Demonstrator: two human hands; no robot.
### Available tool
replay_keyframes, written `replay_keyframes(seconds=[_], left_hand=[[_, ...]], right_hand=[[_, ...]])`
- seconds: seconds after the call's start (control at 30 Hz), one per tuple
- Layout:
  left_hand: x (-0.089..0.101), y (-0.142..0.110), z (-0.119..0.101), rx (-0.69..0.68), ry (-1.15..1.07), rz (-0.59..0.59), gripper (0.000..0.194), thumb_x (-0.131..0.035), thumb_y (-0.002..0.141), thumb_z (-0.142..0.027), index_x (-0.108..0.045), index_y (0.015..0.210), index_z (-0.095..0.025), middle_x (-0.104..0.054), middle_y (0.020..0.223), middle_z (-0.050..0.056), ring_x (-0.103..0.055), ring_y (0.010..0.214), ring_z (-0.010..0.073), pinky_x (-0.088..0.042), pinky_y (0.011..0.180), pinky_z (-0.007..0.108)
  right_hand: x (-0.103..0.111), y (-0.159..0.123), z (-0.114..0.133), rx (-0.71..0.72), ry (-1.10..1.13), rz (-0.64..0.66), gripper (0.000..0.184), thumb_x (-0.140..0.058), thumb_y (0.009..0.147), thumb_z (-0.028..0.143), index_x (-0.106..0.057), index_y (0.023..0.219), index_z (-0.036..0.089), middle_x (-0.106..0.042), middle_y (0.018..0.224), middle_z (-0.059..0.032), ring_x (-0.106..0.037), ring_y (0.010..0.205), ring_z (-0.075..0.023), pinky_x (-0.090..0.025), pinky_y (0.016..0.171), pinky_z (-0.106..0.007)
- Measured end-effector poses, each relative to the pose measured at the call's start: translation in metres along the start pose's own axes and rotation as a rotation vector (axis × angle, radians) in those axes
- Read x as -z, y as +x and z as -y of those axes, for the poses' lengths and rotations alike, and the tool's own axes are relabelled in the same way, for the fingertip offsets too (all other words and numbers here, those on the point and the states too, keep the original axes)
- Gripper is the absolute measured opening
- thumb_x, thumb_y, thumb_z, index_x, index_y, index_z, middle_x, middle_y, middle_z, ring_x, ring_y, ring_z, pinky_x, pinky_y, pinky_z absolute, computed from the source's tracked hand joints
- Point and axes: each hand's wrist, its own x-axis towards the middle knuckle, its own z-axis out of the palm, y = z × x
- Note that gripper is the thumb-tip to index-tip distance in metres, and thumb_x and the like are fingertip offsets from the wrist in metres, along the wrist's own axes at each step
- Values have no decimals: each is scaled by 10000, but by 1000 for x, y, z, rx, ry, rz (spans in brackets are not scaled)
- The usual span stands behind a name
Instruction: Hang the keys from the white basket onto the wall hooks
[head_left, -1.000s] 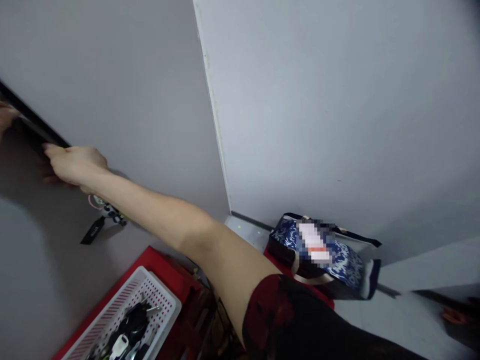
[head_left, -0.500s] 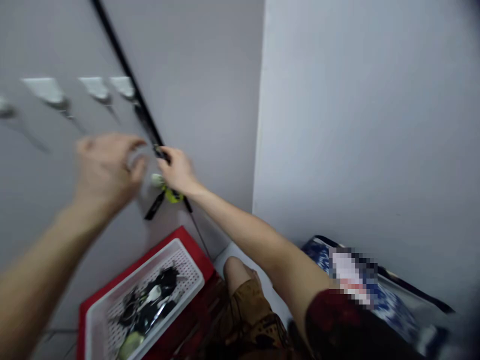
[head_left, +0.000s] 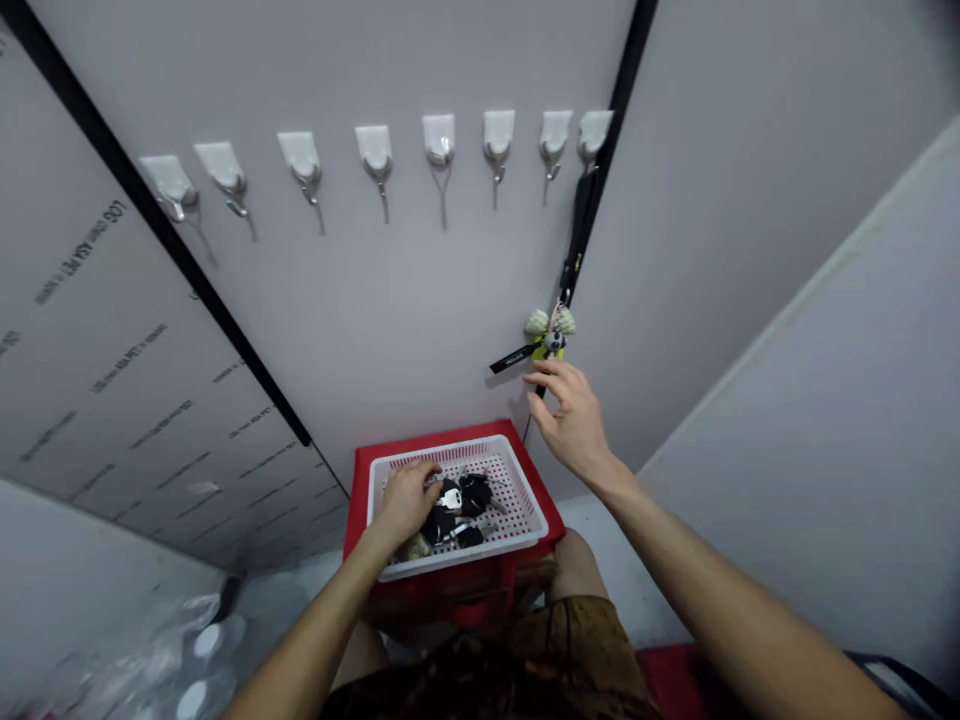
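A black strap (head_left: 582,215) hangs from the rightmost white hook (head_left: 596,130). At its lower end dangle a keychain with pale green knobbly charms (head_left: 537,322), a small grey figure (head_left: 553,342) and a black tag (head_left: 511,358) with white lettering. Just below this bunch is my right hand (head_left: 574,415), empty, its fingers bent and apart. My left hand (head_left: 407,495) is lowered over the left side of a white perforated basket (head_left: 517,500), thumb and fingers apart beside a pile of black-headed keys (head_left: 476,492). Whether its fingertips touch them I cannot tell.
Several more white hooks (head_left: 374,150) run in a row along the grey wall panel. The basket stands on a red surface (head_left: 360,480) in front of my knees. Clear plastic bottles (head_left: 217,640) stand at the lower left. Black strips (head_left: 225,320) divide the panels.
My right hand has come off the hanging strap and keychain. The left hand has dropped from beside the wall into the basket. My view has swung left, bringing the whole hook row in.
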Motion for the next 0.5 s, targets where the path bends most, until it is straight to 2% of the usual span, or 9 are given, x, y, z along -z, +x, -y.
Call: replay_keyframes(seconds=[0.1, 0.23, 0.3, 0.4, 0.5], left_hand=[[-7, -2, 1, -22, -24, 2, 177, -424, 673, -211, -527, 812, -177, -549, 845, 34, -482, 793, 143, -347, 720, 266], [-10, -3, 2, -71, -53, 26, 172, -432, 667, -200, -528, 809, -189, -533, 845, 26, -471, 802, 139, -341, 734, 267], [-10, -4, 3, -76, -68, 47, 176, -431, 667, -199, -528, 814, -188, -528, 843, 27, -466, 811, 138, -338, 740, 265], [-8, -6, 4, -52, -80, 67, 184, -442, 662, -207, -523, 826, -189, -525, 859, 27, -458, 835, 143, -335, 748, 268], [-7, -6, 6, -31, -80, 84, 219, -476, 641, -230, -509, 855, -196, -522, 894, 25, -446, 865, 153, -329, 761, 276]], right_hand=[[-11, -15, 4, -12, -16, 170, 168, -428, 654, 158, -536, 782, 149, -536, 862, -76, -437, 871, -170, -343, 786, -341], [-35, -46, 17, -24, 26, 604, 179, -428, 665, 166, -551, 794, 150, -562, 796, -57, -460, 792, -151, -368, 727, -288], [-46, -57, 23, -30, 22, 762, 202, -467, 644, 199, -553, 822, 156, -563, 816, -57, -455, 814, -162, -360, 728, -288], [-58, -67, 25, -39, -27, 883, 316, -520, 598, 240, -531, 903, 157, -554, 864, -71, -446, 851, -195, -344, 743, -316], [-65, -72, 20, -61, -23, 925, 365, -495, 613, 224, -495, 971, 153, -547, 907, -81, -454, 864, -197, -341, 752, -311]])
